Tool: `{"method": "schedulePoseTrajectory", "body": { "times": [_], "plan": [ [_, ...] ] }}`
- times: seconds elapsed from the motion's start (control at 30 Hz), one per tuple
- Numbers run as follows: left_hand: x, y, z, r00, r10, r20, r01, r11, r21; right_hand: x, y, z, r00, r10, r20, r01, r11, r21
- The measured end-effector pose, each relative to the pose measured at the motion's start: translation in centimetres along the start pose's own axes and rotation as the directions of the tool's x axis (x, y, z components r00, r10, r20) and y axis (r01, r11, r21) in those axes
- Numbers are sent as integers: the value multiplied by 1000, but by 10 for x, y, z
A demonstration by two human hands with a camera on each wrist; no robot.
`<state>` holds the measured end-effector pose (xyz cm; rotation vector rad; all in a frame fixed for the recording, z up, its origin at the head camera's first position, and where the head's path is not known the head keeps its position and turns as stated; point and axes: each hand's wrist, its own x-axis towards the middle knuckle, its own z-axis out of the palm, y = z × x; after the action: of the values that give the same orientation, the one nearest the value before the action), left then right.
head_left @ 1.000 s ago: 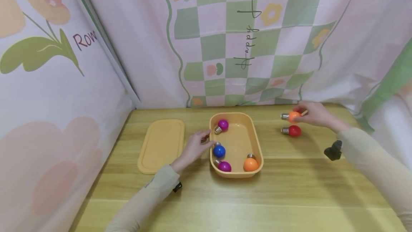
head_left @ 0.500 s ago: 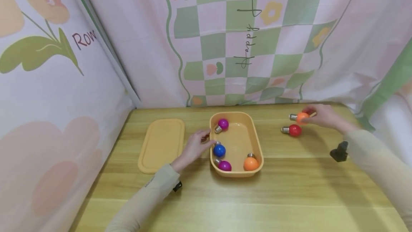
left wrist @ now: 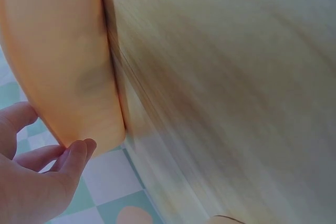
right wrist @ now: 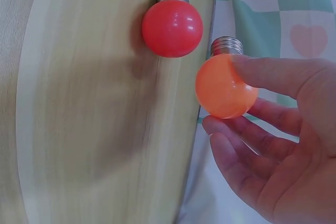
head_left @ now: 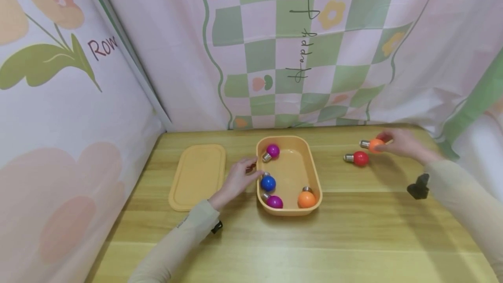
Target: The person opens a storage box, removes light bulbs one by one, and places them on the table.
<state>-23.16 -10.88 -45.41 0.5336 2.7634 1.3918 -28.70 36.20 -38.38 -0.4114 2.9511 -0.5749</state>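
Orange bulb point(head_left: 376, 146) roughly parallels the surface's point(head_left: 346, 235) far edge lengthwise, base point(head_left: 364, 144) leftward; right hand point(head_left: 404, 144) pinches it. Left hand point(head_left: 237, 179) grips box rim point(head_left: 288, 212).

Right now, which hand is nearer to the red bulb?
Right: the right hand holds an orange bulb close beside the red bulb; the left hand is farther off, at the left rim of the container.

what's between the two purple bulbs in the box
The blue bulb lies between the far purple bulb and the near purple bulb in the box; the head view shows it.
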Motion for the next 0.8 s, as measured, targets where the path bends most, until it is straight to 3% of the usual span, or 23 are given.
{"method": "schedulePoseTrajectory", "body": {
  "times": [0.8],
  "plan": [
    [0, 1, -1, 1000, -11, 8, 11, 1000, 11, -2, 25, 15, 996, 80, 51, -83, 994, 64]
  ]
}}
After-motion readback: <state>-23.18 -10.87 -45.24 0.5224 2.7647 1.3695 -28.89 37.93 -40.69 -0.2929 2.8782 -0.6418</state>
